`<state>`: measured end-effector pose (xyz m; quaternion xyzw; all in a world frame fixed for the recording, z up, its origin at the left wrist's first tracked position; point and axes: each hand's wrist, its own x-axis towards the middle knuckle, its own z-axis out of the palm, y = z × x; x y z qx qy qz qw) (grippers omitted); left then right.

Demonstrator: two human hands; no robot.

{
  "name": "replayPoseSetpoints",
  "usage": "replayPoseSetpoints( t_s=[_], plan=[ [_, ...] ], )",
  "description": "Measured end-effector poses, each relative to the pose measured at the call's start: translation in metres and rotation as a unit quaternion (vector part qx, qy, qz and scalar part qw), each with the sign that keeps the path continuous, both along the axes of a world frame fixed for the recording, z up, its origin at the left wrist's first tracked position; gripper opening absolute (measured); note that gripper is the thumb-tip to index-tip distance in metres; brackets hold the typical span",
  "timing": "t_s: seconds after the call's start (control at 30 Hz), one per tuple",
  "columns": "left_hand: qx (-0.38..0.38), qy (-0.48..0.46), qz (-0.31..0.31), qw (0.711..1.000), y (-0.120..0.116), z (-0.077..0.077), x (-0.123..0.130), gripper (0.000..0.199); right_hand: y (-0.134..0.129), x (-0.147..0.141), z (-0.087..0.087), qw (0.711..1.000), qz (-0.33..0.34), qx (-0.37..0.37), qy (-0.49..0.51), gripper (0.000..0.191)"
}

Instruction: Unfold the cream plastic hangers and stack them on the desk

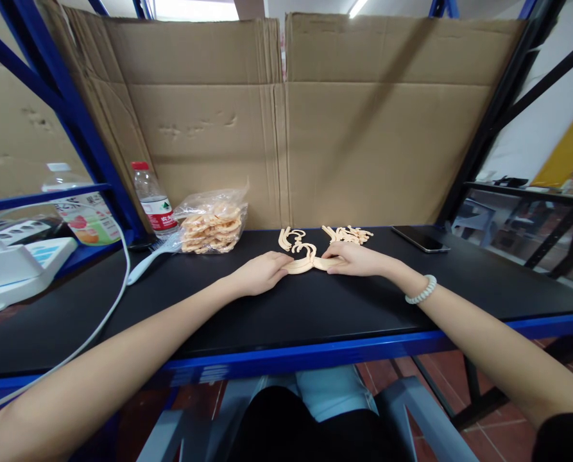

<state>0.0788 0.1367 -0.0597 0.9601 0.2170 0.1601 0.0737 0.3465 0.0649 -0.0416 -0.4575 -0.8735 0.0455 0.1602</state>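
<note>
Pale, curved strips [306, 262] lie on the black tabletop between my two hands, their inner ends meeting. My left hand [262, 273] has its fingers closed on the left end of the strips. At the right end, my right hand [353, 260] pinches the strips between thumb and fingers. Just beyond them sit a few loose curved pieces [291, 239] and, farther right, a small heap of short pale sticks [351, 235]. A clear plastic bag [213, 224] full of similar pale pieces rests behind my left hand.
A red-capped bottle [155, 202] and a light blue brush-like tool [154, 258] are at the left, near a white power strip [21, 269] and its cable [122, 276]. A phone [419, 239] lies back right. Cardboard [382, 128] walls off the rear.
</note>
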Motion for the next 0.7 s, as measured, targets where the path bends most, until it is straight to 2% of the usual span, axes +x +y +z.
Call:
replayPoseSetpoints(
  t_s=[0.17, 0.53, 0.7],
  plan=[
    [0.054, 0.061, 0.0, 0.997, -0.004, 0.006, 0.001, 0.033, 0.0, 0.002, 0.0, 1.0, 0.007, -0.006, 0.008, 0.022],
    [0.077, 0.095, -0.014, 0.992, -0.008, 0.018, -0.002, 0.033, 0.006, 0.01, -0.004, 1.0, 0.014, -0.011, 0.007, 0.029],
    [0.087, 0.109, -0.017, 0.99, -0.005, 0.021, -0.005, 0.032, 0.008, 0.019, -0.001, 1.0, 0.014, -0.019, 0.013, 0.041]
  ],
)
